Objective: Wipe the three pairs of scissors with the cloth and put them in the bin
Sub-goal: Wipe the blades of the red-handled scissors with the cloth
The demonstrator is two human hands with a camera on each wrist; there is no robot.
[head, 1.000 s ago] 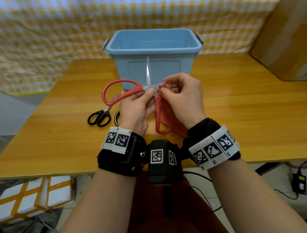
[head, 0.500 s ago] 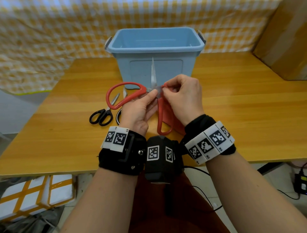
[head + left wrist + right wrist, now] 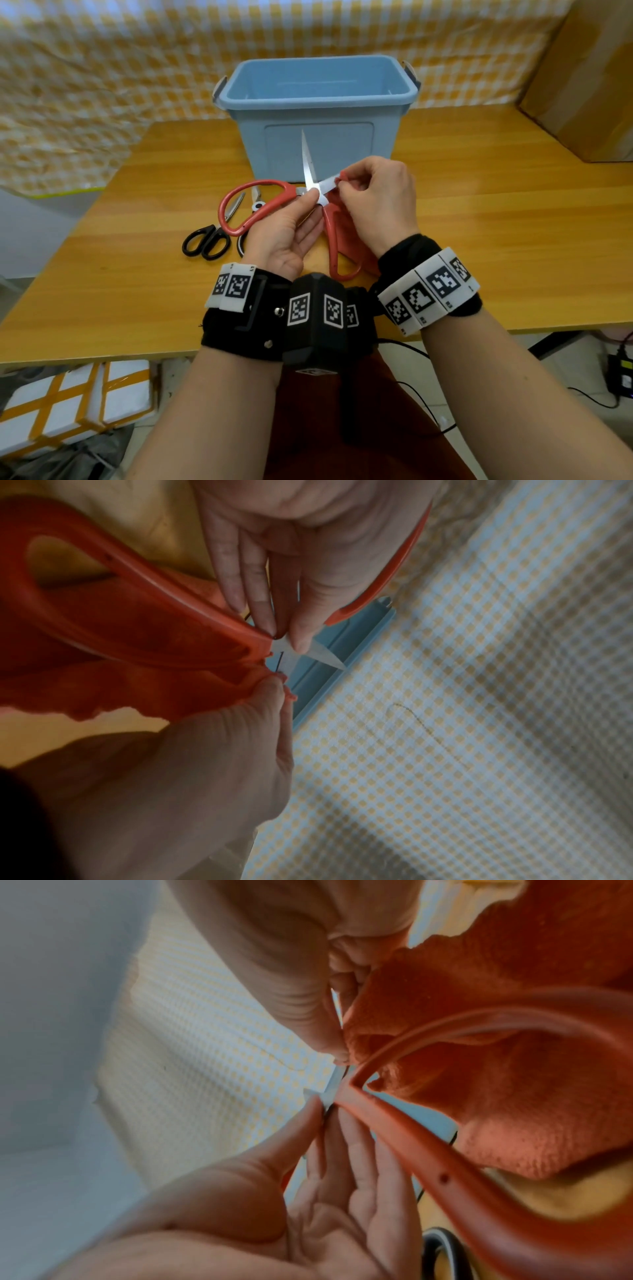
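The red-handled scissors (image 3: 329,240) are held spread open above the table, one blade pointing up in front of the blue bin (image 3: 318,99). My left hand (image 3: 315,202) pinches them at the pivot, thumb on the blade base (image 3: 301,642). My right hand (image 3: 342,181) pinches the orange-red cloth (image 3: 349,226) around the outer end of the other blade, and the rest of the cloth (image 3: 514,1096) hangs below. Black-handled scissors (image 3: 205,241) lie on the table to the left. A third pair (image 3: 255,200) lies beside them, partly hidden by my left hand.
The wooden table (image 3: 496,222) has bare surface to the right of my hands. A cardboard box (image 3: 589,85) stands at the back right. A yellow checked sheet (image 3: 102,68) hangs behind the table. Cables and a device lie on the floor (image 3: 620,377).
My right hand with the cloth has slid outward along the sideways blade, away from the pivot, so bare blade shows between the hands. The left hand keeps its pinch.
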